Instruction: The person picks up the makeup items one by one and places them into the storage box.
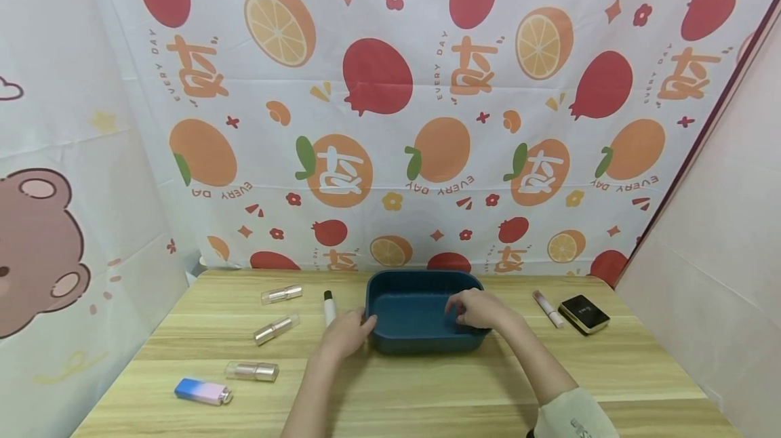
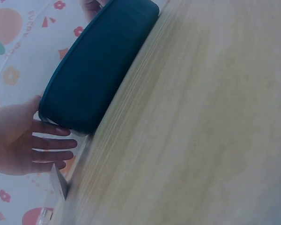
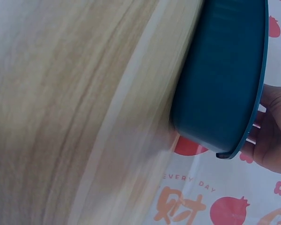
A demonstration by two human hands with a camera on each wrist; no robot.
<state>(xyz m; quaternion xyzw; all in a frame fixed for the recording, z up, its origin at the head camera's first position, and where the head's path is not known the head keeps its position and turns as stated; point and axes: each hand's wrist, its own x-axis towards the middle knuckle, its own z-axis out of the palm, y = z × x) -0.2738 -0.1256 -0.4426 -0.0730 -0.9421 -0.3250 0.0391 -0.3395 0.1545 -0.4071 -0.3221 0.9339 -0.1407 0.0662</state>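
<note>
A dark teal rectangular bin [image 1: 421, 343] stands on the wooden table. My left hand [image 1: 346, 335] is at its left end. In the left wrist view the fingers of the left hand [image 2: 18, 140] are spread and nearly straight beside the end wall, and the thumb reaches behind the rim. My right hand [image 1: 478, 309] reaches over the bin's right side with its fingers bent loosely down inside. From the right wrist view the bin wall [image 3: 220, 79] partly hides the right hand's [image 3: 274, 131] fingertips; no held object shows.
Left of the bin lie a white tube with a black cap [image 1: 329, 306], several clear-and-metallic lipstick-like tubes [image 1: 276, 329] and a blue-pink stick-shaped item [image 1: 203, 391]. On the right are a pinkish tube [image 1: 548, 309] and a black square compact [image 1: 584, 314]. A printed curtain [image 1: 378, 221] hangs behind.
</note>
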